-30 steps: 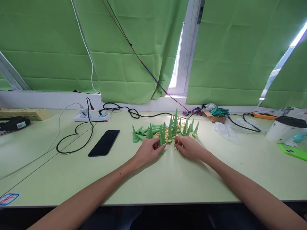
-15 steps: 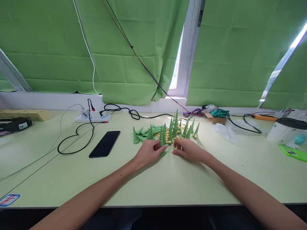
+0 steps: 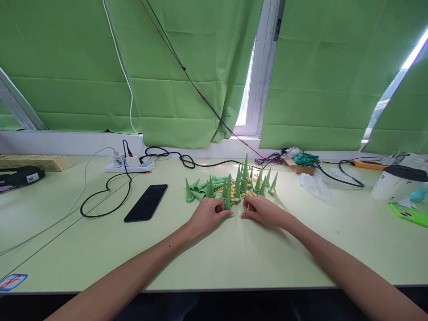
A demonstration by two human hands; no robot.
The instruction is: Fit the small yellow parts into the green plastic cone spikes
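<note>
My left hand (image 3: pixel 210 214) is closed at the base of a green cone (image 3: pixel 228 199), which stands upright at the near side of a group of green cones. Just to the right, my right hand (image 3: pixel 261 211) pinches a small yellow piece (image 3: pixel 246 208), mostly covered by the fingers. Behind the hands, several green cones stand upright, among them a tall one (image 3: pixel 245 171), and others lie on their sides at the left. Small yellow pieces (image 3: pixel 235 192) lie heaped between the cones.
A black phone (image 3: pixel 146 203) lies left of the hands. Black and white cables run to a power strip (image 3: pixel 129 165). On the right are a small cardboard box (image 3: pixel 299 166), clear plastic bags (image 3: pixel 314 185), a white cup (image 3: pixel 397 183) and a green phone (image 3: pixel 409 214). Green curtains hang behind.
The cone at my left hand now stands more apart from the cone behind it. The fingers of my right hand have shifted slightly down around the yellow piece.
</note>
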